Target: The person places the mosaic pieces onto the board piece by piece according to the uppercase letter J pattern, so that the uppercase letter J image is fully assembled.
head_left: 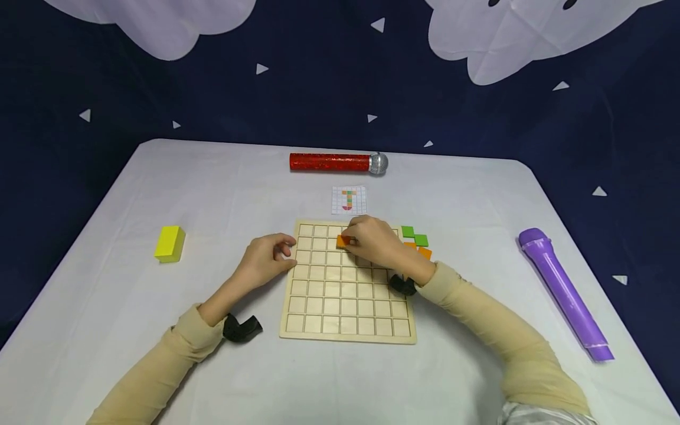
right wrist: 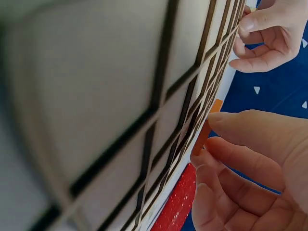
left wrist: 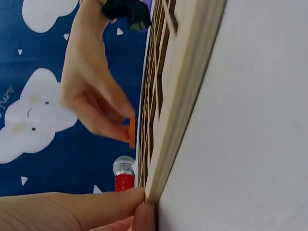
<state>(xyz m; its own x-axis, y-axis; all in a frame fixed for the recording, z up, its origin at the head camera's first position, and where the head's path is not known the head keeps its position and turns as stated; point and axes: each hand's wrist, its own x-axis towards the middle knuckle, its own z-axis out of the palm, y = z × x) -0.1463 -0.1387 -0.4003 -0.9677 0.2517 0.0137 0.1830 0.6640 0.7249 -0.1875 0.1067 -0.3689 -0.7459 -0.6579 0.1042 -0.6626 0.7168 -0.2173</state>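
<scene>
The right hand is pinching an orange tile between thumb and fingers, holding it at the second row from the far edge of the gridded board; the views are not showing clearly whether tile and board are touching. The left hand is relaxing its fingers in a loose curve, its tips touching the board's left edge. Two green tiles and further orange tiles are lying by the far right corner. A patterned card is lying just beyond the board, before a red microphone.

The gridded board looks like matt wood, the purple tube glossy plastic.
</scene>
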